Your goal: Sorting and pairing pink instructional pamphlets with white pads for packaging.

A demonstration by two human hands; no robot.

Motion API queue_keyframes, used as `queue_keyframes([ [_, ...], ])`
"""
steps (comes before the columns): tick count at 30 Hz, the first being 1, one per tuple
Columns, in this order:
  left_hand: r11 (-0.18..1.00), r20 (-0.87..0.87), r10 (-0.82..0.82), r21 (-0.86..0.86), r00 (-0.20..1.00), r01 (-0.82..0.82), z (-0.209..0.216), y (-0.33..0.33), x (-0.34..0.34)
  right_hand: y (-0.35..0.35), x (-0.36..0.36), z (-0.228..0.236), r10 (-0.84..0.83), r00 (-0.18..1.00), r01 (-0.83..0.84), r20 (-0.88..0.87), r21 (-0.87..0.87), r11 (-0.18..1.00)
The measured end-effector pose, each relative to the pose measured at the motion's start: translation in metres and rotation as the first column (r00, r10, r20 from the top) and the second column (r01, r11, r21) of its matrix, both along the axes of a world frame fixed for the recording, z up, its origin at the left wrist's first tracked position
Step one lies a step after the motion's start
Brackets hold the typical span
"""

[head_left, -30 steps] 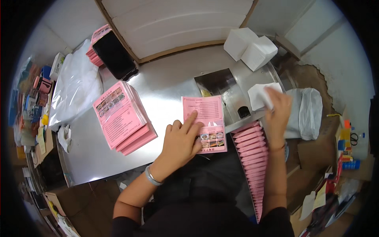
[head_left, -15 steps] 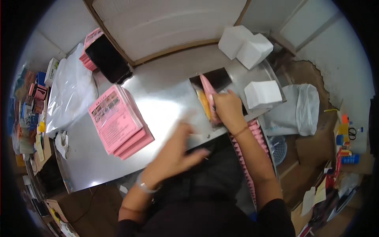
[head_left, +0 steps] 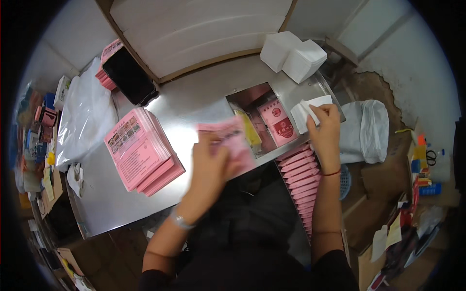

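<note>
My left hand is closed on a pink printed packet, blurred by motion, over the front edge of the metal table. On the right, my right hand pinches a folded white paper napkin at the small napkin stack by the table's edge. Between the hands, a rectangular opening in the tabletop holds pink and red printed packets and something yellow at its left side. A large stack of pink printed paper bags lies to the left.
Two white napkin stacks stand at the back right. A row of pink packets fills a long box below the table edge. At the back left are a black phone and clear plastic bags. A white bag sits at right.
My right hand has left the opening and moved right to the napkins. My left hand, empty before, now has the pink packet, which has come out of the opening.
</note>
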State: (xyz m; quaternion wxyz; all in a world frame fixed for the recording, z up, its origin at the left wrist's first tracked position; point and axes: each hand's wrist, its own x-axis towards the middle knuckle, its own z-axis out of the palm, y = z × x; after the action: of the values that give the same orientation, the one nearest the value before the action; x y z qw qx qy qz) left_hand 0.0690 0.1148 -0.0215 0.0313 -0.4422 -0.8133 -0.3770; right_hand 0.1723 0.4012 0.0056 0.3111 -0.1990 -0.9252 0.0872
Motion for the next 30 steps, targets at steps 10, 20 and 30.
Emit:
queue_keyframes([
  [10, 0.998, -0.024, -0.061, -0.036, 0.998, 0.060, -0.022, 0.010, 0.005, -0.015, -0.008, 0.004, 0.002, 0.998, 0.002, -0.058, 0.069, 0.998],
  [20, 0.990, -0.123, -0.080, -0.122, 0.989, 0.065, -0.014, 0.006, 0.017, 0.022, 0.011, 0.003, 0.093, 0.995, -0.091, -0.021, 0.092, 0.992],
  [30, 0.996, -0.062, -0.031, -0.086, 0.998, 0.026, -0.014, 0.001, 0.017, -0.013, -0.013, -0.004, -0.046, 0.998, 0.050, -0.031, 0.132, 0.990],
])
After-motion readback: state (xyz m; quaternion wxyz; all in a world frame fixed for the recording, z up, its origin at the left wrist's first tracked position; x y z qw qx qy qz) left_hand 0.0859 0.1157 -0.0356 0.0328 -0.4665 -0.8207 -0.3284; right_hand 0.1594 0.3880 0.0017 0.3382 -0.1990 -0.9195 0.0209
